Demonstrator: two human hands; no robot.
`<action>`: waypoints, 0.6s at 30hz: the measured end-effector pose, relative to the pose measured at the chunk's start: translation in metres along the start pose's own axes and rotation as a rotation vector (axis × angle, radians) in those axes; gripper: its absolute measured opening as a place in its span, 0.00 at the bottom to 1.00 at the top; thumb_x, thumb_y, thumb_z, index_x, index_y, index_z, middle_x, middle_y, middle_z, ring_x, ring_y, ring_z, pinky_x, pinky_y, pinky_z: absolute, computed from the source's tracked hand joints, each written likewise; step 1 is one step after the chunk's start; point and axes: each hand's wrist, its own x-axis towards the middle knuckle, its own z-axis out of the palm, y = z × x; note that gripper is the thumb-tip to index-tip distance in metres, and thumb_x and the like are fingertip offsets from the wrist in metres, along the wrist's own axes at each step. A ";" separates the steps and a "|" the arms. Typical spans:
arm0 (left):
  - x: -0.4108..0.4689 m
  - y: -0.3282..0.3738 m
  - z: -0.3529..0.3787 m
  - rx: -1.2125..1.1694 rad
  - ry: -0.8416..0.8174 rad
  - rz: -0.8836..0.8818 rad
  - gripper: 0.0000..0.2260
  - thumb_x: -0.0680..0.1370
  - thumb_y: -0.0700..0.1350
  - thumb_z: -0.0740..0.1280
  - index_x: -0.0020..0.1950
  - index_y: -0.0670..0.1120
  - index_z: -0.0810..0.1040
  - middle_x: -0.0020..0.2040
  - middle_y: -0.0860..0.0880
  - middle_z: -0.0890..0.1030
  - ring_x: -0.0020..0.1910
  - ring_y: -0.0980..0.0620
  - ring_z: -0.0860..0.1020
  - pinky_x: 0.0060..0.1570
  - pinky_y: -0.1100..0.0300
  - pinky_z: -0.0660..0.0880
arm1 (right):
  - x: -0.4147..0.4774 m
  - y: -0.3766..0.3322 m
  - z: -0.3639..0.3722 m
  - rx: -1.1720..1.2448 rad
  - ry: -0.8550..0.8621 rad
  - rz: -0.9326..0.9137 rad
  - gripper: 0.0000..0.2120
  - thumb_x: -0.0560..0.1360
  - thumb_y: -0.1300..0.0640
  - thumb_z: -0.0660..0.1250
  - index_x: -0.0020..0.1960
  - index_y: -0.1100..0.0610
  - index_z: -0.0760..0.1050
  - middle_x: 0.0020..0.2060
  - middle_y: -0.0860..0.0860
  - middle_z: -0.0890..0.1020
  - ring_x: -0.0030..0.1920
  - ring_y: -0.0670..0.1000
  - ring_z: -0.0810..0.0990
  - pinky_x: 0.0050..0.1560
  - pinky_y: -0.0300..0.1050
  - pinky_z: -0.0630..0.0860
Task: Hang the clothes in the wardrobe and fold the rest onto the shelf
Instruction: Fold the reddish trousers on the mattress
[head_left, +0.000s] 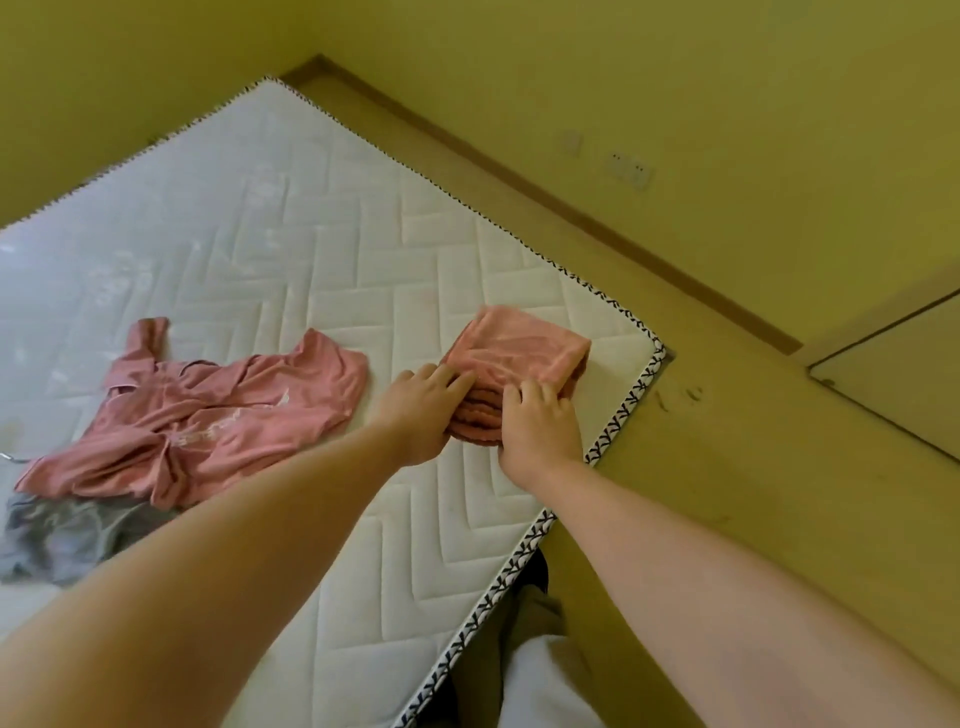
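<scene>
Two unclenched hands; left hand (421, 410) touches, right hand (540, 423) presses the folded pink garment (519, 348).

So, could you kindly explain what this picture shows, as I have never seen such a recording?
There is no machine here: a person works with bare hands. The one picture comes from a camera on their head, looking down. A white mattress carries three things: a folded cloth, pink, near its corner, a spread pink top, and a grey garment next to it. The left hand touches the folded cloth with straight fingers. The right hand rests on it with fingers bent, though whether it grips is unclear.
</scene>
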 end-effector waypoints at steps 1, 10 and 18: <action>-0.006 0.003 0.018 -0.007 -0.080 -0.011 0.29 0.75 0.47 0.67 0.75 0.50 0.63 0.70 0.49 0.69 0.64 0.45 0.72 0.58 0.51 0.71 | -0.002 -0.001 0.019 -0.005 -0.070 -0.023 0.25 0.72 0.53 0.71 0.66 0.55 0.67 0.62 0.53 0.72 0.63 0.56 0.70 0.60 0.50 0.68; -0.036 0.015 0.062 -0.155 -0.331 -0.118 0.25 0.73 0.45 0.66 0.70 0.53 0.67 0.64 0.51 0.73 0.60 0.46 0.72 0.56 0.54 0.71 | -0.023 -0.004 0.067 0.122 -0.290 -0.154 0.23 0.73 0.53 0.70 0.66 0.56 0.68 0.64 0.53 0.73 0.66 0.55 0.70 0.66 0.49 0.66; -0.025 0.008 -0.049 -0.305 -0.649 -0.214 0.16 0.65 0.42 0.74 0.52 0.45 0.80 0.42 0.51 0.79 0.39 0.51 0.76 0.37 0.62 0.72 | -0.018 -0.002 -0.029 0.424 -0.583 -0.111 0.17 0.62 0.50 0.76 0.50 0.48 0.80 0.43 0.45 0.84 0.46 0.52 0.83 0.46 0.48 0.82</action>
